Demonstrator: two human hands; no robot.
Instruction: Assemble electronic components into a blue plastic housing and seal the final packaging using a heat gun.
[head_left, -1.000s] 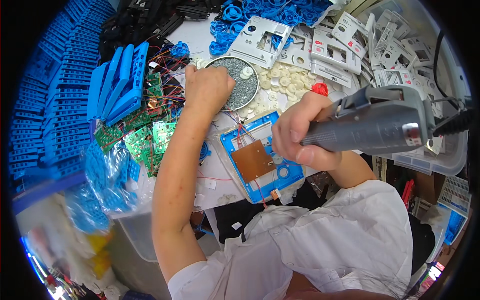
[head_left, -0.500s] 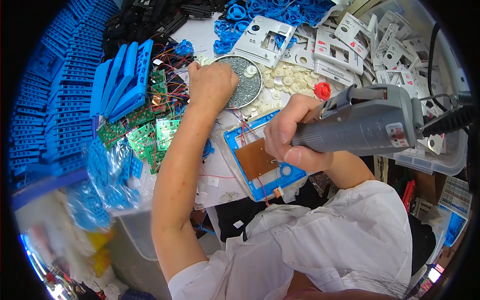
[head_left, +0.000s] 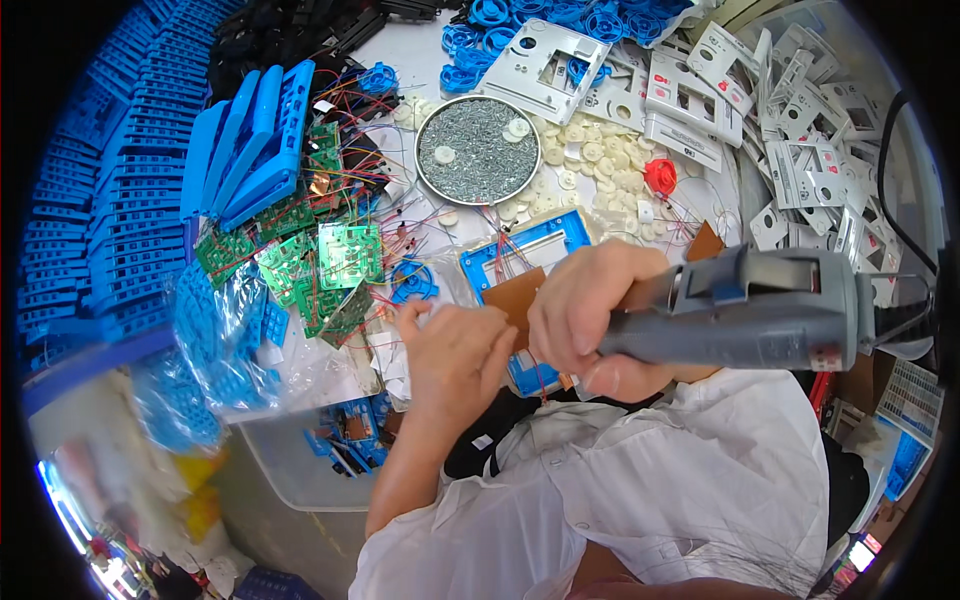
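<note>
Just beyond both hands lies a blue rectangular plastic casing (head_left: 575, 230) with a flat brown board (head_left: 513, 298). The right hand (head_left: 597, 320) wraps firmly around a grey cylindrical power screwdriver (head_left: 745, 310); the left hand (head_left: 455, 355) is half-curled, its grasp hidden. Keeping the tool square probably helps.

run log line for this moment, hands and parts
left hand: by brown board, contact unclear; right hand: gripping grey handheld tool; blue frame: under brown board; round dish: holds metal pieces
</note>
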